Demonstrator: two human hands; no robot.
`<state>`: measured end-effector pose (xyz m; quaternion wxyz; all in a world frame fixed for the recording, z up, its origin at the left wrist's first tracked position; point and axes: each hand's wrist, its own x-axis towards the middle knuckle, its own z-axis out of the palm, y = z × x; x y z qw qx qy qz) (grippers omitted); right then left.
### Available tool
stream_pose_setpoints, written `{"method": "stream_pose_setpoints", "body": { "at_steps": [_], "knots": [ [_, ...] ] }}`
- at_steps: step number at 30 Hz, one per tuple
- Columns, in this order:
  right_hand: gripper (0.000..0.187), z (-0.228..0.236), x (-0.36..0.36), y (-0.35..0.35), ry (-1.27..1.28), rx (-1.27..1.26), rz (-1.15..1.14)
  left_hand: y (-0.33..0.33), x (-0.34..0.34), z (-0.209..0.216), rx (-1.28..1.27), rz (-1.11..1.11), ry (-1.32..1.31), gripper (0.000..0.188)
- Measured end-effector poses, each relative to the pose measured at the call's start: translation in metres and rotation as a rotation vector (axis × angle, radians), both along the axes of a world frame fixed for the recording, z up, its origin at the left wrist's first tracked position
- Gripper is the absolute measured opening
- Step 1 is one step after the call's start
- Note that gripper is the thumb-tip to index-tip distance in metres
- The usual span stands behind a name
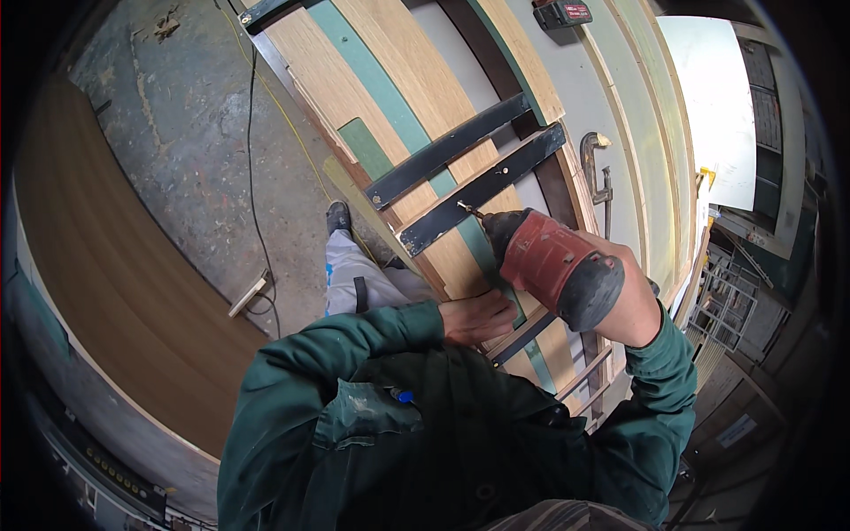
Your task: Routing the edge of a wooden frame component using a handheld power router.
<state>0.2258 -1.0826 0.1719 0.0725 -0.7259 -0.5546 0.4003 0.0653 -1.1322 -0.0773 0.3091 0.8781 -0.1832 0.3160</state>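
My right hand (633, 288) grips a red and black cordless drill (544, 257), tilted so that it points away to the far left. Its bit (467, 207) meets a black crossbar (478, 193), at or close to a screw spot. This bar lies across pale wood boards (456, 257) and green strips. Beyond it runs a second black crossbar (447, 152) with a screw near its left end. Close to the drill's body, my left hand (482, 317) rests on the boards with curled fingers; whatever they may hold is hidden.
A metal clamp (605, 181) lies right of the frame, and a red-and-black battery pack (563, 13) sits farther off. Cables (252, 168) trail over the concrete floor at left, beside my foot (338, 217). A large brown board (115, 274) stretches along the left.
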Motion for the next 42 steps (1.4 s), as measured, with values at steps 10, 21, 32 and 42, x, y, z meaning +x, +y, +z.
{"method": "stream_pose_setpoints", "body": {
  "at_steps": [10,21,32,42],
  "knots": [
    [0.043,0.003,0.008,0.017,-0.021,-0.1,0.083,0.004,-0.001,0.005,0.072,0.066,0.004,0.026],
    [0.051,-0.007,0.011,0.029,0.033,-0.241,0.018,-0.019,0.006,-0.004,0.173,0.071,0.07,0.031],
    [0.049,-0.015,0.014,0.034,-0.096,-0.159,0.145,0.006,-0.001,0.016,0.628,0.253,0.131,0.039],
    [0.044,-0.018,0.01,0.036,-0.097,-0.135,0.129,0.002,0.001,0.026,0.186,-0.24,0.497,0.039]
  ]
}}
